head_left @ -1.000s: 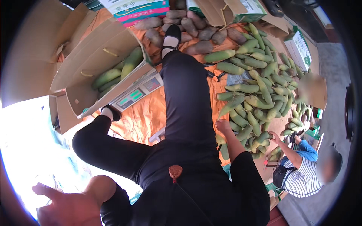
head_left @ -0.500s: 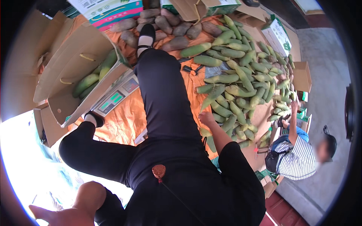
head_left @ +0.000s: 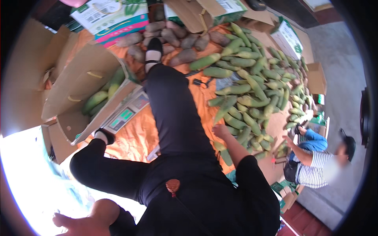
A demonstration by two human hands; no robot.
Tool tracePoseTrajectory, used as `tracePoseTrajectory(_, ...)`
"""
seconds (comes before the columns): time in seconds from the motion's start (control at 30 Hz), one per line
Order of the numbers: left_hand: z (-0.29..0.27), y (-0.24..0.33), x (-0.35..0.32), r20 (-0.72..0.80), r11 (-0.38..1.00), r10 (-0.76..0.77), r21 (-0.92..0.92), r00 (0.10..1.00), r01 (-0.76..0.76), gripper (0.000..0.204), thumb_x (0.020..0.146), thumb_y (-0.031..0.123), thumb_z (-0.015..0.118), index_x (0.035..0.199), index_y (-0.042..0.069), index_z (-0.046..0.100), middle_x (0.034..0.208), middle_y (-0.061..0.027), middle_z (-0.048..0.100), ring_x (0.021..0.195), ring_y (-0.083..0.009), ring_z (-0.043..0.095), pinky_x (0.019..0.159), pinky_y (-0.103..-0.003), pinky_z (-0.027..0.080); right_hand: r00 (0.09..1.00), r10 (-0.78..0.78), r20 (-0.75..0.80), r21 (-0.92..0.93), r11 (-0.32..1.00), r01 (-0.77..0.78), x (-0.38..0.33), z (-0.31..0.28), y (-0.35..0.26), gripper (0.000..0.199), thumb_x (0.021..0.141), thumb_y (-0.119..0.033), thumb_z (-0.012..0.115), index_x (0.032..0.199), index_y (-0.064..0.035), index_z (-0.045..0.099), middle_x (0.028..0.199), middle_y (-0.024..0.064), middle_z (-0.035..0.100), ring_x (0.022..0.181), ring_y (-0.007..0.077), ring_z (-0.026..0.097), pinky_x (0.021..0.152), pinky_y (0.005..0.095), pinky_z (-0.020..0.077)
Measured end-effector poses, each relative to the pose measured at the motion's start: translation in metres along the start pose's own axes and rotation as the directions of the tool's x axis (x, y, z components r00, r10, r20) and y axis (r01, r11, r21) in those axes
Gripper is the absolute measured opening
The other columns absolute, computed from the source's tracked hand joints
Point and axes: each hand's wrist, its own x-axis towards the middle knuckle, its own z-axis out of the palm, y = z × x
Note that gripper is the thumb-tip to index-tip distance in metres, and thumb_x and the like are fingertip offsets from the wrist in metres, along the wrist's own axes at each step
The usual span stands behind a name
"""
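Observation:
My right hand [head_left: 221,131] is closed at the narrow tip of a long green radish [head_left: 225,109], beside a large heap of green radishes [head_left: 252,94]. The fingers are partly hidden. At the lower left my left hand [head_left: 65,222] is held out away from the heap; its fingers are blurred against the glare. A cardboard box [head_left: 84,72] with several green radishes [head_left: 94,102] inside stands on a digital scale [head_left: 125,115] by my left foot.
Brownish roots [head_left: 171,37] lie around my forward foot. White and green cartons [head_left: 114,17] stand beyond them. Orange sheeting [head_left: 134,139] covers the floor under my legs. At the right a co-worker in a striped shirt [head_left: 311,173] sits beside the heap.
The view has shifted slightly, so most things sit lower in it. The co-worker's arm has drawn back from the heap's far edge. My right hand stays at the same radish tip.

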Motion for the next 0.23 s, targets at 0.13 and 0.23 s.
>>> tracePoseTrajectory(0.13, -0.010, -0.004, -0.021, -0.042, 0.993, -0.022, 0.114, 0.999, 0.027, 0.053, 0.085, 0.059, 0.049, 0.114, 0.016, 0.059, 0.128, -0.0068, 0.050, 0.133, -0.0276, 0.033, 0.103, -0.074, 0.012, 0.997, -0.028, -0.076, 0.094, 0.995, 0.035, -0.001, -0.013, 0.009, 0.009, 0.071, -0.016, 0.065, 0.079, -0.0119, 0.066, 0.085, 0.0083, 0.065, 0.083, 0.0253, 0.065, 0.068, 0.0384, 0.0527)
tracePoseTrajectory(0.23, -0.011, -0.007, -0.034, -0.071, 0.984, -0.026, 0.173, 0.997, 0.038, 0.058, 0.087, 0.064, 0.046, 0.115, 0.014, 0.059, 0.128, -0.0105, 0.051, 0.132, -0.0290, 0.035, 0.104, -0.074, 0.015, 0.826, 0.373, 0.422, 0.815, 0.242, -0.526, 0.006, -0.049, -0.002, 0.015, 0.080, -0.021, 0.070, 0.082, -0.0078, 0.064, 0.087, 0.0046, 0.067, 0.078, 0.0135, 0.065, 0.067, 0.0304, 0.0537)
